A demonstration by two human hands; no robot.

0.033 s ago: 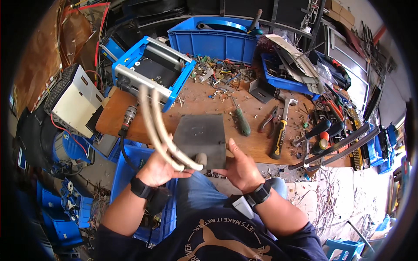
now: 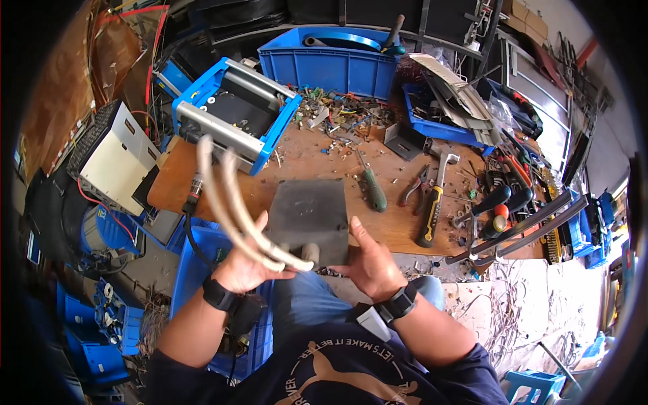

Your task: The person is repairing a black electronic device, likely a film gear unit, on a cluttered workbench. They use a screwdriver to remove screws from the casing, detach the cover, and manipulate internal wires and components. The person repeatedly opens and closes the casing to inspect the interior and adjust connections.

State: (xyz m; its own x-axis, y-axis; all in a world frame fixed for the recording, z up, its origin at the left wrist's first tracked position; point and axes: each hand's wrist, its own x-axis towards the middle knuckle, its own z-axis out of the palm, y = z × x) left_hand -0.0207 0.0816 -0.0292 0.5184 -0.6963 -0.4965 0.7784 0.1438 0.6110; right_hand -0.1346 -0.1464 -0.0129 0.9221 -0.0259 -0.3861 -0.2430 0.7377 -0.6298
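Between my hands is a flat, dark grey rectangular piece like a plate or shallow box (image 2: 309, 209), held over the table's front edge above my lap. My left hand (image 2: 244, 268) grips its lower left side, fingers partly under it. My right hand (image 2: 375, 267) holds the lower right side, thumb up along the edge. Two cream-coloured curved tubes or thick cables (image 2: 217, 202), blurred, arch up and left from the piece's near end, passing over my left hand. A short, pale round stub (image 2: 310, 254) shows near that end. The fingertips underneath are hidden.
On the wooden table (image 2: 324, 158) lie a green-handled screwdriver (image 2: 374, 192), pliers (image 2: 412, 189) and a hammer (image 2: 431, 219). A blue-framed case (image 2: 273, 138) stands left. Scraps heap before a blue crate (image 2: 331, 67). Another blue bin (image 2: 192, 270) sits below, left of my legs.
The curved tubes have swung a little left at their upper ends. The grey piece and both hands have shifted very slightly, with the grip kept.
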